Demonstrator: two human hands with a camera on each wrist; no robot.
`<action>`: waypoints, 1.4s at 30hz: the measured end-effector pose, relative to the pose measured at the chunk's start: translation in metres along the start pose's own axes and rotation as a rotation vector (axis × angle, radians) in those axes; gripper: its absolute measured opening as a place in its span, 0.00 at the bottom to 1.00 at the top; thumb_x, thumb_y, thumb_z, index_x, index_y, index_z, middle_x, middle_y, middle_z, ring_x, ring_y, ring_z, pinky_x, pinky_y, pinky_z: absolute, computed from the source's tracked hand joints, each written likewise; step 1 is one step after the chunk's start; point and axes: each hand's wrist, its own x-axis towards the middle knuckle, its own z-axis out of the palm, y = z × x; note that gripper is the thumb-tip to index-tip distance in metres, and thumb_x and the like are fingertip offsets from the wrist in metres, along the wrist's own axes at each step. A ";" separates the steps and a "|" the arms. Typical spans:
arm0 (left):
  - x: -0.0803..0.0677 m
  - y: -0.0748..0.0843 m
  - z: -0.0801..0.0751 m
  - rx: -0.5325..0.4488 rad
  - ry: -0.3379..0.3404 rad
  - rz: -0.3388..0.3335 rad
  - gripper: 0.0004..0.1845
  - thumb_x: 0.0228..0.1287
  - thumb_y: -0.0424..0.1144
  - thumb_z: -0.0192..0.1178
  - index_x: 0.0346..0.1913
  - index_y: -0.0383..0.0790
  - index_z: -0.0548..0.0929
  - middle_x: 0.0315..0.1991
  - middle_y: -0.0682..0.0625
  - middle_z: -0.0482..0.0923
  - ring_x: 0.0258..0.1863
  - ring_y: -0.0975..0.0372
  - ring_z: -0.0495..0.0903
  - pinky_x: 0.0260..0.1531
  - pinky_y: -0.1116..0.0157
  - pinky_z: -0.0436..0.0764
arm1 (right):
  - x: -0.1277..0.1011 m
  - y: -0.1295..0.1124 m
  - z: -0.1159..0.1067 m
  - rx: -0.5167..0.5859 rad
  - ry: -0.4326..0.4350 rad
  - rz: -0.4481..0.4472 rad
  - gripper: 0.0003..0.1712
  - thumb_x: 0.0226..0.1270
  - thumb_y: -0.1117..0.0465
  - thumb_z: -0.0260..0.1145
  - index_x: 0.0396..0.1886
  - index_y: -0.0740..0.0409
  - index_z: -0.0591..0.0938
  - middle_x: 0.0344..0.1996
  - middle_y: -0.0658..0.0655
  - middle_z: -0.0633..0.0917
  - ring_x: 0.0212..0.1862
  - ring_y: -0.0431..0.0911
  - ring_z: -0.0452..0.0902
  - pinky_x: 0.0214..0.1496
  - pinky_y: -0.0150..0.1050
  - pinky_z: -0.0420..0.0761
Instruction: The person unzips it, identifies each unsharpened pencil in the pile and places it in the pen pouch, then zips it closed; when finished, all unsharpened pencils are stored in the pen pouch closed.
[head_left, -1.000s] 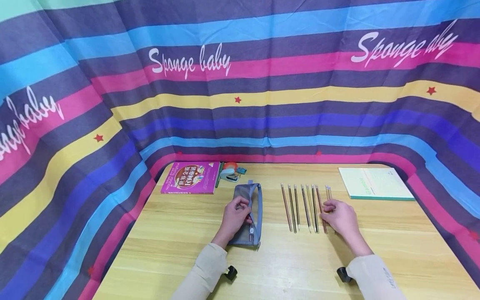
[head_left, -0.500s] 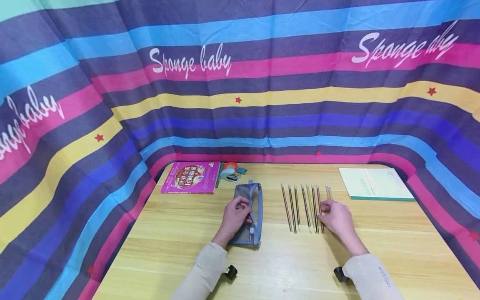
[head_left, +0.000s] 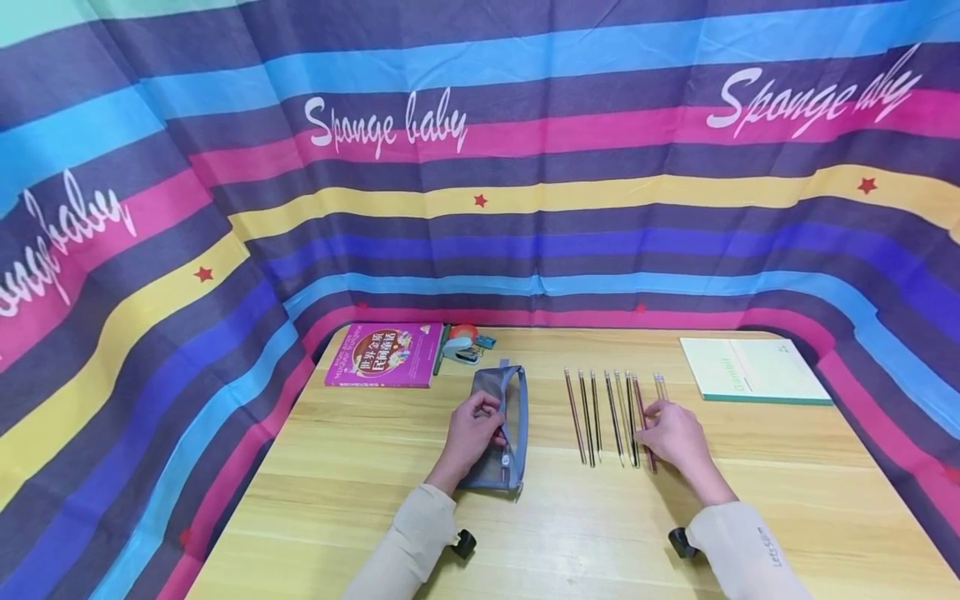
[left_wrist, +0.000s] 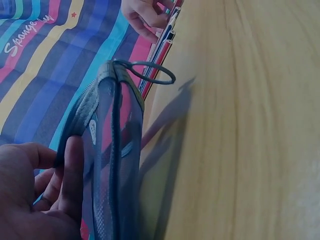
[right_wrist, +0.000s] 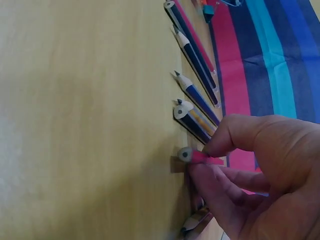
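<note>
My left hand [head_left: 468,429] pinches the edge of a grey mesh pencil case [head_left: 489,382], thumb against the cloth beside its zip in the left wrist view. The case's zip side gapes, and a ring [left_wrist: 152,72] hangs off one end. On the right, my right hand [head_left: 678,433] pinches a red pencil [right_wrist: 186,154] between thumb and finger, near its unsharpened end. Left of that hand lies a row of several pencils [head_left: 587,417], dark, red and yellowish. Further pencils [head_left: 660,382] are partly hidden behind the right hand.
A purple book [head_left: 386,354] lies at the back left, with a stapler [head_left: 461,352] and a small orange-red item [head_left: 462,332] beside it. A pale green notebook [head_left: 750,368] sits at the back right. A striped curtain [head_left: 540,242] surrounds the wooden table [head_left: 577,542].
My right hand has shifted slightly left, and the red pencil's near end has swung left, then back right. The left hand and pencil case have stayed in place.
</note>
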 end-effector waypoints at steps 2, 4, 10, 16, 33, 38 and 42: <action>0.000 0.001 0.000 0.002 0.000 -0.005 0.09 0.65 0.27 0.61 0.48 0.31 0.80 0.31 0.49 0.80 0.21 0.64 0.83 0.27 0.62 0.92 | -0.001 0.001 -0.001 0.012 -0.008 0.007 0.29 0.54 0.60 0.77 0.51 0.73 0.81 0.34 0.63 0.88 0.37 0.55 0.83 0.42 0.55 0.86; 0.000 0.002 0.001 0.004 -0.001 -0.004 0.09 0.65 0.27 0.61 0.48 0.31 0.80 0.31 0.48 0.80 0.21 0.64 0.83 0.27 0.62 0.92 | -0.003 0.002 -0.003 0.036 -0.010 0.012 0.27 0.55 0.60 0.77 0.50 0.73 0.81 0.33 0.62 0.88 0.33 0.52 0.83 0.37 0.49 0.86; -0.001 0.006 0.002 0.011 0.004 -0.008 0.09 0.66 0.28 0.61 0.48 0.31 0.80 0.34 0.42 0.82 0.21 0.63 0.83 0.28 0.60 0.93 | -0.008 -0.002 -0.007 0.271 -0.028 0.056 0.25 0.61 0.66 0.72 0.55 0.76 0.78 0.33 0.61 0.86 0.24 0.45 0.83 0.26 0.40 0.90; -0.001 0.005 0.002 0.007 0.008 -0.014 0.09 0.67 0.28 0.61 0.49 0.31 0.80 0.35 0.42 0.82 0.21 0.64 0.83 0.28 0.60 0.93 | -0.014 -0.019 -0.011 0.490 -0.051 0.075 0.28 0.64 0.70 0.69 0.61 0.78 0.73 0.40 0.65 0.81 0.29 0.46 0.84 0.34 0.43 0.93; 0.000 0.009 0.012 -0.036 -0.004 -0.008 0.10 0.65 0.27 0.62 0.48 0.29 0.79 0.31 0.50 0.79 0.20 0.64 0.82 0.25 0.63 0.92 | -0.021 -0.064 0.027 0.807 -0.168 0.031 0.22 0.64 0.76 0.64 0.56 0.74 0.69 0.40 0.58 0.75 0.33 0.47 0.81 0.39 0.45 0.94; 0.000 0.008 0.013 -0.045 -0.009 -0.005 0.10 0.65 0.27 0.63 0.48 0.29 0.80 0.31 0.49 0.80 0.20 0.63 0.83 0.25 0.62 0.92 | -0.020 -0.079 0.041 0.878 -0.194 0.021 0.21 0.64 0.77 0.62 0.56 0.74 0.69 0.41 0.58 0.75 0.33 0.47 0.81 0.39 0.43 0.94; 0.000 0.009 0.014 -0.052 -0.014 -0.006 0.09 0.65 0.27 0.62 0.47 0.29 0.80 0.31 0.48 0.80 0.21 0.63 0.83 0.25 0.62 0.92 | -0.020 -0.087 0.052 0.905 -0.210 0.014 0.20 0.64 0.77 0.61 0.55 0.73 0.69 0.40 0.59 0.77 0.32 0.48 0.82 0.39 0.44 0.94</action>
